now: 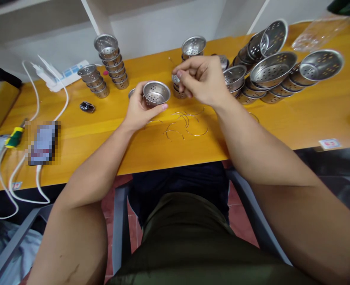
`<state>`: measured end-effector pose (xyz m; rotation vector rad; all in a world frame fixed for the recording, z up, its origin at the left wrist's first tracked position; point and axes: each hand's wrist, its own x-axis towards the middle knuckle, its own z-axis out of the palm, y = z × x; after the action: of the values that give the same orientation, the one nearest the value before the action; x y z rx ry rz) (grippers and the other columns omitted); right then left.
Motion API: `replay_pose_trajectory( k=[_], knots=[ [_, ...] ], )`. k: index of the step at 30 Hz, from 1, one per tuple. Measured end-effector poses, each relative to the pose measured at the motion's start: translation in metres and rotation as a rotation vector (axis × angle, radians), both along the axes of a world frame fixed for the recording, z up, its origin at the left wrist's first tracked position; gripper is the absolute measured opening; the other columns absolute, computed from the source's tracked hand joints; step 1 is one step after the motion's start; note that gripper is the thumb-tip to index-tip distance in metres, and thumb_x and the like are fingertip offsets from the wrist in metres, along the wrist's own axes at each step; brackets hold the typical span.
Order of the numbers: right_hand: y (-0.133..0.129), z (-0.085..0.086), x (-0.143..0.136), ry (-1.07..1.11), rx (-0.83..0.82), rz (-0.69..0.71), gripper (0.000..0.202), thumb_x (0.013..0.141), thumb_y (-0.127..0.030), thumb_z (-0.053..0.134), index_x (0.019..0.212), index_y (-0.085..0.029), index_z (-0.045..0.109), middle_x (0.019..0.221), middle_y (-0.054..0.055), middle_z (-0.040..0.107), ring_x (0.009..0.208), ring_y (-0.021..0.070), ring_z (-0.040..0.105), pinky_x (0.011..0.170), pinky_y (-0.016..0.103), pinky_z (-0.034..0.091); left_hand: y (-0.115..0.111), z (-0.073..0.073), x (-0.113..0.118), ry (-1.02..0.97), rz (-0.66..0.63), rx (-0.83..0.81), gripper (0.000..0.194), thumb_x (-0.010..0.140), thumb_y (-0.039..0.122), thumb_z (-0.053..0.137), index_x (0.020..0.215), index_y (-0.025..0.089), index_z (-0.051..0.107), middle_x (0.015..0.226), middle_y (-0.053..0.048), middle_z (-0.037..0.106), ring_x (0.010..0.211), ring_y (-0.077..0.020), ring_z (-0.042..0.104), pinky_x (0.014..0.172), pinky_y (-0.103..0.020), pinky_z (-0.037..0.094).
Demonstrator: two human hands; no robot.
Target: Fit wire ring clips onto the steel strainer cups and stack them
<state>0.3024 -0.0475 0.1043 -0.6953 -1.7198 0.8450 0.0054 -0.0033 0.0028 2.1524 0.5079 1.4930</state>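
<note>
My left hand [141,109] is wrapped round a small perforated metal cup [156,94], its open mouth tilted up toward me. To the right and a little higher, my right hand [197,77] pinches a thin wire [170,60] whose tip shows left of the fingers. Several curved wires [187,120] lie scattered on the yellow table [151,152] below the hands. Behind my right hand stands a stack of perforated cups [193,46], partly hidden by the fingers.
Two cup stacks [92,81] [111,59] stand at the back left, near a black round object [87,107]. Larger stacked cups [272,69] lean at the right. A phone [44,143], white cables [38,182], a screwdriver [14,137] and a power strip [71,75] are at the left.
</note>
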Motion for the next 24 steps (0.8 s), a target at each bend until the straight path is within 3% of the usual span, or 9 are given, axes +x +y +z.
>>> replay_pose_trajectory(
  k=[3,6,12,18,21,24],
  knots=[
    [-0.010,0.000,-0.005,-0.114,0.120,-0.025,0.054,0.114,-0.082,0.094,0.114,-0.029,0.091,0.074,0.000,0.071,0.063,0.0197,0.059,0.063,0.043,0.054,-0.003,0.002,0.001,0.022,0.009,0.028,0.113,0.083,0.098,0.113,0.165,0.037,0.065,0.150,-0.009,0.080,0.139,-0.0388,0.089,0.129,-0.062,0.072],
    [-0.018,-0.001,-0.012,-0.222,0.169,-0.055,0.034,0.119,-0.061,0.092,0.114,-0.028,0.094,0.078,0.002,0.070,0.072,0.0232,0.065,0.072,0.043,0.061,-0.007,0.006,0.002,0.042,0.017,0.056,0.110,0.085,0.095,0.114,0.164,0.036,0.065,0.150,-0.009,0.081,0.138,-0.0397,0.090,0.125,-0.062,0.074],
    [-0.021,-0.007,-0.021,-0.274,0.167,-0.140,0.033,0.120,-0.059,0.091,0.112,-0.027,0.093,0.081,0.003,0.070,0.081,0.0289,0.073,0.086,0.049,0.071,-0.011,0.011,0.003,0.084,0.048,0.039,0.110,0.086,0.102,0.109,0.163,0.036,0.065,0.153,-0.011,0.082,0.141,-0.0419,0.089,0.126,-0.066,0.073],
    [-0.014,-0.015,-0.023,-0.276,0.165,-0.196,0.029,0.121,-0.054,0.092,0.118,-0.025,0.095,0.082,0.003,0.071,0.082,0.0299,0.076,0.094,0.053,0.075,-0.011,0.009,0.001,0.106,0.060,0.039,0.110,0.092,0.106,0.101,0.165,0.035,0.062,0.154,-0.012,0.081,0.141,-0.0398,0.089,0.124,-0.061,0.075],
    [-0.013,-0.021,-0.027,-0.280,0.157,-0.258,0.019,0.119,-0.044,0.092,0.125,-0.025,0.096,0.085,0.003,0.073,0.083,0.0302,0.076,0.102,0.057,0.076,-0.018,0.012,-0.002,0.176,0.103,0.061,0.113,0.097,0.107,0.095,0.174,0.035,0.056,0.164,-0.015,0.077,0.152,-0.0429,0.084,0.134,-0.064,0.070],
    [-0.019,-0.022,-0.036,-0.279,0.132,-0.297,0.026,0.117,-0.035,0.091,0.140,-0.024,0.095,0.087,0.002,0.075,0.084,0.0306,0.078,0.105,0.057,0.076,-0.028,0.016,-0.003,0.243,0.124,0.096,0.113,0.107,0.104,0.086,0.187,0.035,0.045,0.179,-0.020,0.067,0.169,-0.0467,0.074,0.147,-0.067,0.060]
  ],
)
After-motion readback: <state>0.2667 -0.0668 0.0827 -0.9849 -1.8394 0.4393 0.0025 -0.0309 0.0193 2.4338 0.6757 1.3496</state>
